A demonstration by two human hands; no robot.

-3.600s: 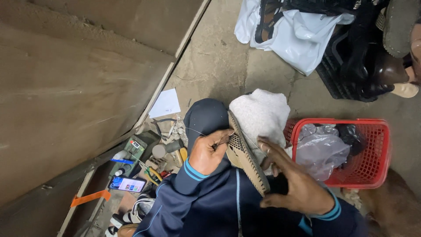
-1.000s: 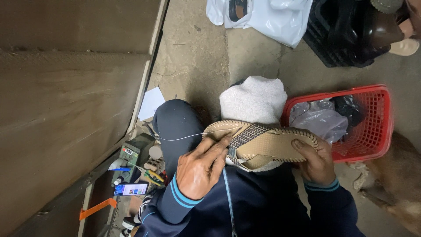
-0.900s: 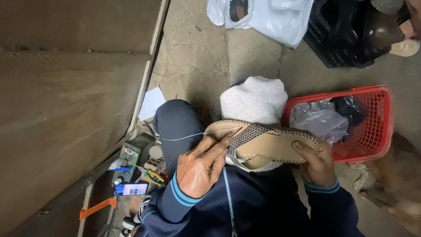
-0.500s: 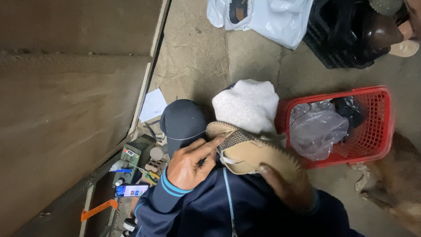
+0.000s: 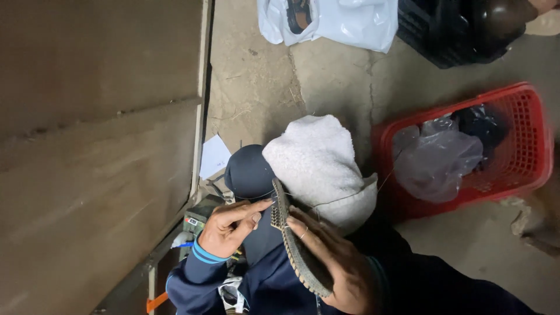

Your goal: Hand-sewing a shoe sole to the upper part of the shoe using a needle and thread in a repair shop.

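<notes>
Two hands meet low in the middle of the frame, both on one sole (image 5: 297,251) — a tan shoe sole seen edge-on, its ridged tread running from centre down toward the lower edge. Right hand (image 5: 335,271) cradles it from underneath, fingers wrapped closed along its length, a ring on one finger. Left hand (image 5: 230,227) comes in from the lower left, thumb and forefinger pinched tight at the sole's top end; whether they hold a needle is too small to tell. A thin thread (image 5: 344,198) trails off from that top end toward the right. Just behind the sole sits a white fleece bundle (image 5: 318,166) over the person's knee. At right, a red basket (image 5: 525,146) with a clear bag (image 5: 434,160) inside. Upper centre — a white bag (image 5: 344,20) on the concrete.
</notes>
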